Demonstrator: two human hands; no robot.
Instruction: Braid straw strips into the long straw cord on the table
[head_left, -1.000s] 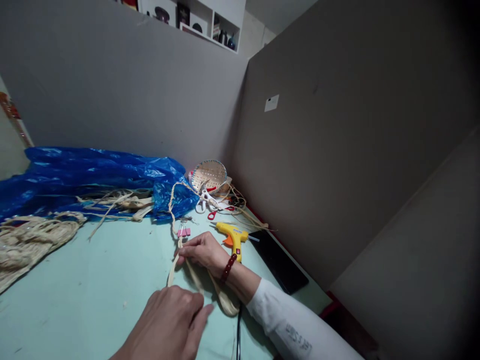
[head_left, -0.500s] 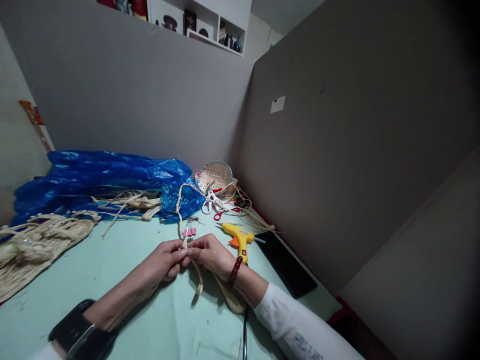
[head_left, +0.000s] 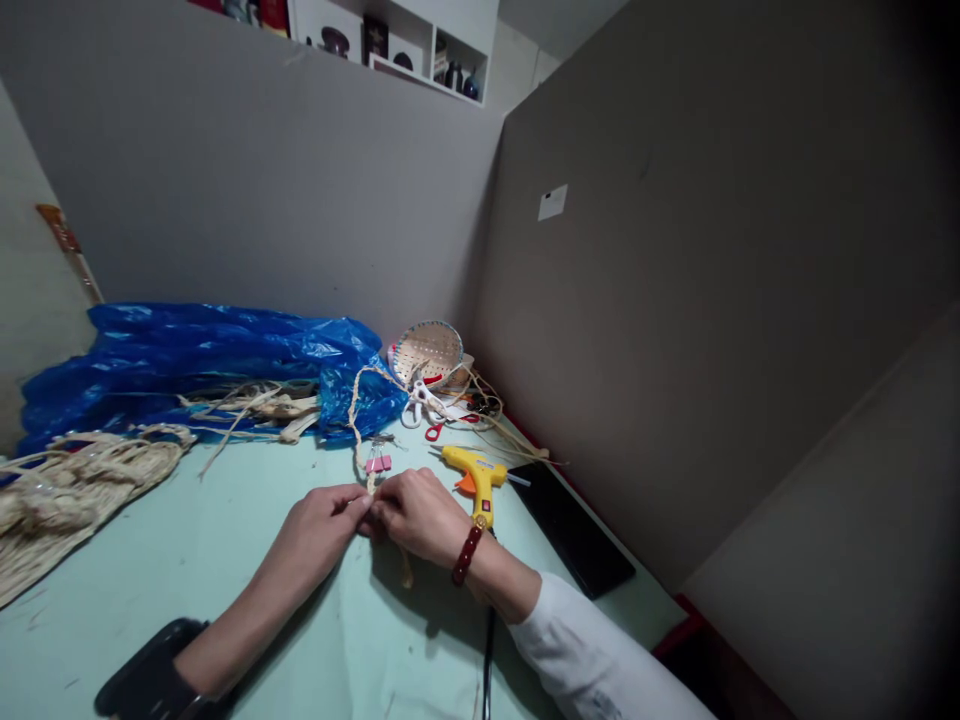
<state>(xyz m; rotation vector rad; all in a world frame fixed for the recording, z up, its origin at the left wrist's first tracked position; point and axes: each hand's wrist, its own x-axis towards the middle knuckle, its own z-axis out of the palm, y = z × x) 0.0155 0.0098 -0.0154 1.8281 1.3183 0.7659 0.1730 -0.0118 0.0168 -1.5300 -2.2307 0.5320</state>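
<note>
A braided cord of pale plant fibre (head_left: 354, 415) runs from the back of the table down to my fingers, with a pink binder clip (head_left: 379, 463) on it just beyond them. My left hand (head_left: 322, 520) pinches the braid from the left. From the right, my right hand (head_left: 420, 512) closes its fingers on the strands at the same spot, touching the left fingertips. One loose strand end (head_left: 406, 570) hangs below my right hand. A yellow glue gun (head_left: 476, 470) lies right of my right hand.
Behind lie a blue plastic bag (head_left: 225, 340) with fibre strands, white-handled scissors (head_left: 418, 402) and a small woven basket (head_left: 429, 350). A woven fibre piece (head_left: 82, 500) is at left. A black flat device (head_left: 574, 530) lies right, by the grey partition (head_left: 637, 300).
Both hands have turned over slightly and the right fingers have curled in closer to the braid. A broad strand that hung beneath my right wrist no longer shows there.
</note>
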